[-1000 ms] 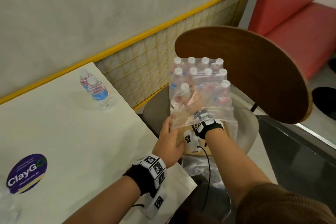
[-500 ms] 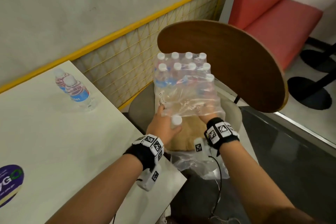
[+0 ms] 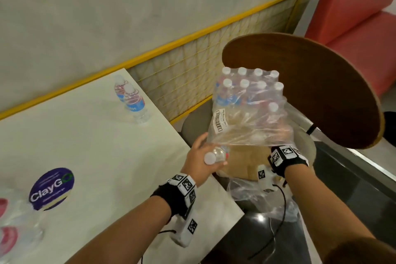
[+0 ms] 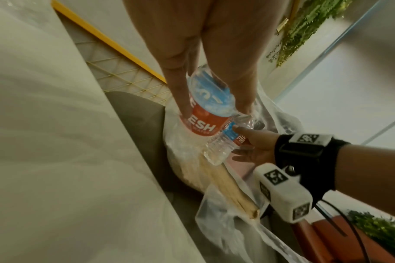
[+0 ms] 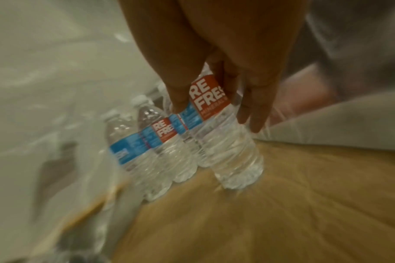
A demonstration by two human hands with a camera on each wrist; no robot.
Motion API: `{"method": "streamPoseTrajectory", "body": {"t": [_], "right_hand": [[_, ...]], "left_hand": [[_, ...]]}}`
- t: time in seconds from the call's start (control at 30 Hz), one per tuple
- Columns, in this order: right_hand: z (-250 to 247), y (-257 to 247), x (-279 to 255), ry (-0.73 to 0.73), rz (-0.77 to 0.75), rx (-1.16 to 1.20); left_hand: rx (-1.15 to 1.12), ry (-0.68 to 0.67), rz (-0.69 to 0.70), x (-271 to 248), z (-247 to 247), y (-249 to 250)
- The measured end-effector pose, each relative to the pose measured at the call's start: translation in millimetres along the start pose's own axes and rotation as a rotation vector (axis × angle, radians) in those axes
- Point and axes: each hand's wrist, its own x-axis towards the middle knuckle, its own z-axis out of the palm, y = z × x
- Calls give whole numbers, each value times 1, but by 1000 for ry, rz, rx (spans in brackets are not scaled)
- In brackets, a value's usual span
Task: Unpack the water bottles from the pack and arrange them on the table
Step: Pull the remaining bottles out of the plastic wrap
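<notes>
Gripping a freed water bottle (image 3: pixel 215 156) in left hand (image 3: pixel 201 162), cap toward wearer, worktop (image 3: pixel 90 156) leftward; right hand (image 5: pixel 216 85) clasping a pack bottle (image 5: pixel 223 142).

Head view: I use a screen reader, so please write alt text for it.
A person's left hand grips a water bottle just pulled from a plastic-wrapped pack on a chair, while the right hand reaches inside the wrap. Two bottles stand on the white table near a round purple sticker.
</notes>
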Motion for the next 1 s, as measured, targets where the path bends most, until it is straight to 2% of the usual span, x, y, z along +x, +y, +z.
{"method": "streamPoseTrajectory", "body": {"t": [0.03,0.07,0.13,0.2,0.33,0.43,0.5,0.63,0.73,0.87,0.93,1.0], "right_hand": [[15,9,-2,-41,-24,17],[22,7,-12,-136,90,81],[32,1,-36,-146,211,321],[28,-25,-74,-119,175,570],[37,-56,-132,-148,7,790],[42,-83,-166,-82,-84,801],[43,-102,-184,-111,-160,811],[68,-154,-215,-307,-282,713],[103,-204,-244,-453,-362,583],[147,-272,-286,-537,-467,595],[167,-301,-303,-540,-525,618],[181,-325,-314,-530,-516,669]], "left_hand": [[-30,12,-11,-8,-3,-2],[-65,23,-20,-18,-6,-2],[-123,49,-27,-40,-18,-4],[-195,57,-29,-65,-37,-5],[-293,107,-96,-113,-90,-21],[-213,170,-191,-147,-132,-52],[-118,186,-268,-171,-157,-77],[120,159,-333,-217,-201,-113],[194,178,-340,-248,-223,-128],[56,288,-338,-285,-236,-161],[-32,289,-335,-300,-237,-177],[-83,283,-334,-312,-238,-189]]}}
